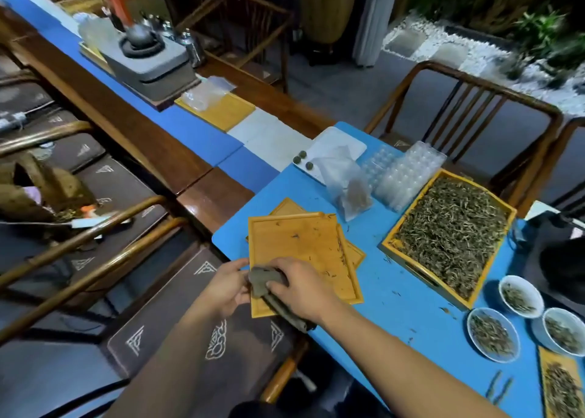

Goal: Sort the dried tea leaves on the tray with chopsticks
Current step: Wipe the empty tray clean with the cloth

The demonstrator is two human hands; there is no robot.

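The blue table (395, 291) carried everything. Largest of the containers, a wooden tray (388, 239) to the right lay heaped with dried tea leaves (449, 227). Left of it, nearly bare wooden trays (300, 243) lay stacked askew, holding only stray leaf bits. Beyond them stood clear plastic moulds (408, 177), a white tray (342, 145) with three small dark tea balls (302, 158), and a plastic bag (348, 186) with brown matter at its bottom. Three white bowls (492, 333) of sorted leaves sat near right, beside another leaf-filled tray (562, 383) at the edge. What may have been the chopsticks (500, 386) lay near that tray, too blurred to tell.

The right hand (304, 291) curled over a grey cloth (264, 280) on the top tray's near-left corner. The left hand (226, 286), fingers bent, held that tray's left edge.
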